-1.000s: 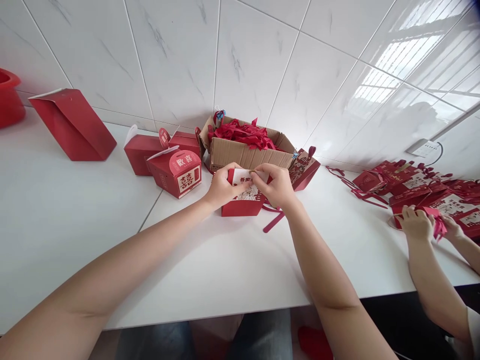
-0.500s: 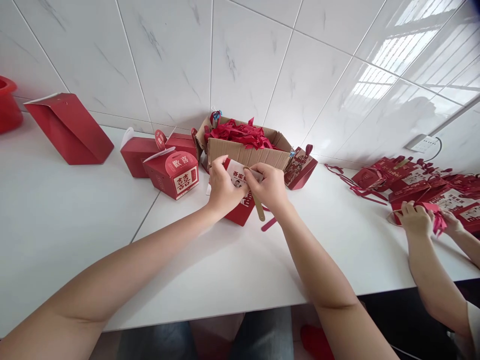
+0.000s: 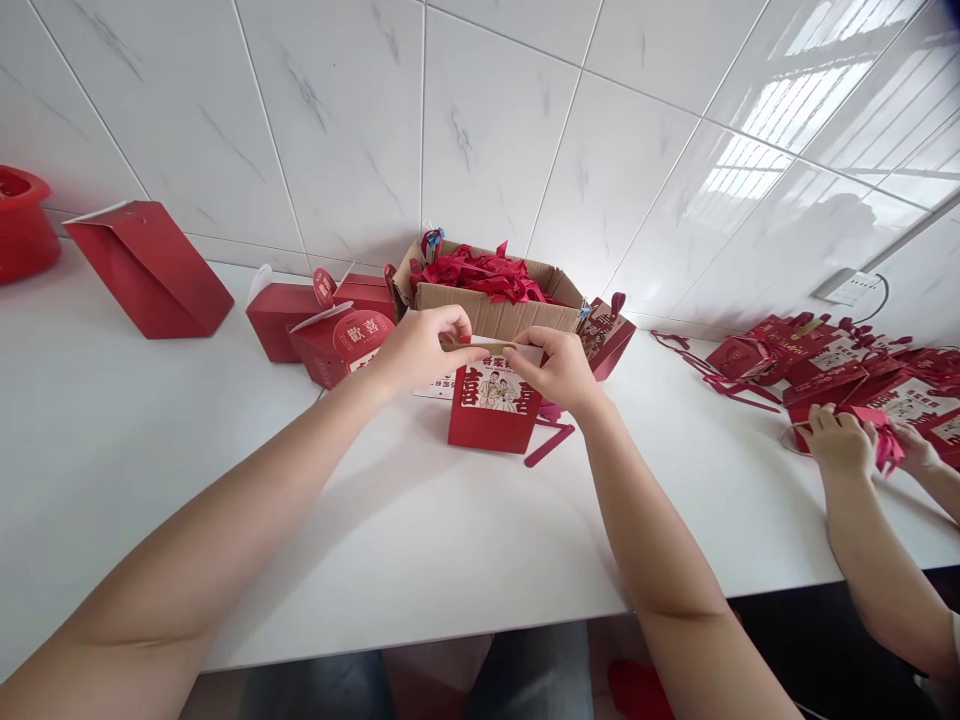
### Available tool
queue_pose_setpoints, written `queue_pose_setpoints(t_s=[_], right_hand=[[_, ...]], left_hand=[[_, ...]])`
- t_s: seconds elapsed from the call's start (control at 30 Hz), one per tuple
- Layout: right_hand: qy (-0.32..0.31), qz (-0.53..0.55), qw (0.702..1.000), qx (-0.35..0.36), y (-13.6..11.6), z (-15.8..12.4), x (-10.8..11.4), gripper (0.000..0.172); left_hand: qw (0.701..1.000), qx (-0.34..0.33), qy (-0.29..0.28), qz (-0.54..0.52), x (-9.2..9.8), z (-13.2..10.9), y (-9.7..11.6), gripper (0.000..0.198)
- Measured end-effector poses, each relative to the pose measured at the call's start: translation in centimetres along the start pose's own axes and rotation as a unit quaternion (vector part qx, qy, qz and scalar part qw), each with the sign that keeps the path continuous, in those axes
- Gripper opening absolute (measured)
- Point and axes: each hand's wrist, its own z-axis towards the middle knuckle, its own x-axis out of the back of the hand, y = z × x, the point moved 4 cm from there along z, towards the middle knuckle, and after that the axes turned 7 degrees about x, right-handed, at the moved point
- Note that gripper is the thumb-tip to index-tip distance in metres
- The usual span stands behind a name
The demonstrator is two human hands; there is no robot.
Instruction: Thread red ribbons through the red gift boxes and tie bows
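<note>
A red gift box [image 3: 491, 432] with a printed couple on its white front panel stands upright on the white table in front of me. Across its top edge runs a narrow gold strap [image 3: 496, 348]. My left hand [image 3: 424, 348] pinches the strap near its left end, the thumb lying along it. On the other side my right hand [image 3: 556, 368] grips the strap between thumb and fingers, close to the box's upper right corner. Beside the box's right side lies a magenta strap [image 3: 550, 444]. A white printed card is partly hidden behind the box.
Behind my hands a cardboard box [image 3: 480, 305] holds red ribbons [image 3: 487, 272]. Red gift boxes [image 3: 330, 350] stand to the left, with a tall red box [image 3: 161, 275] farther out. At right, a co-worker's hands [image 3: 840, 440] handle a red box beside several finished-looking ones.
The gold strap has gone from hanging down to lying across the box top. The gift box now stands straighter, its front facing me, and my hands have moved apart.
</note>
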Motion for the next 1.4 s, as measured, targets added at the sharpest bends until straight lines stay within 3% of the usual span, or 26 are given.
queue_pose_setpoints(t_s=[0.17,0.27,0.5,0.7,0.93,1.07,1.17,1.27,1.4], right_hand=[[-0.003,0.013,0.997,0.076,-1.3,-0.1,-0.2,0.017],[0.009,0.020,0.996,0.091,-1.8,-0.2,-0.2,0.017],[0.029,0.025,0.990,0.135,-2.2,-0.2,0.8,0.017],[0.039,0.024,0.986,0.158,-2.8,-0.2,1.8,0.014],[0.042,0.027,0.982,0.182,-3.7,-0.4,1.7,0.011],[0.049,0.019,0.980,0.191,-4.0,-0.6,1.8,0.010],[0.052,0.020,0.980,0.193,-4.2,-0.6,1.8,0.010],[0.052,0.022,0.979,0.194,-4.4,-0.6,2.0,0.010],[0.055,0.021,0.980,0.190,-4.2,-0.6,2.2,0.011]], left_hand=[[0.972,-0.128,0.163,0.116,3.1,-0.4,2.6,0.038],[0.948,-0.172,0.203,0.172,3.7,-0.6,3.3,0.043],[0.920,-0.309,0.094,0.220,5.7,-0.8,3.4,0.026],[0.890,-0.346,0.165,0.247,7.9,-1.3,3.9,0.003],[0.868,-0.368,0.211,0.257,7.5,-1.5,4.1,0.011],[0.875,-0.343,0.236,0.245,7.6,-1.2,3.8,0.014],[0.858,-0.377,0.250,0.243,7.0,-1.4,4.0,0.019],[0.851,-0.411,0.229,0.234,6.2,-1.6,4.1,0.024],[0.884,-0.397,0.167,0.185,6.1,-1.6,4.1,0.038]])
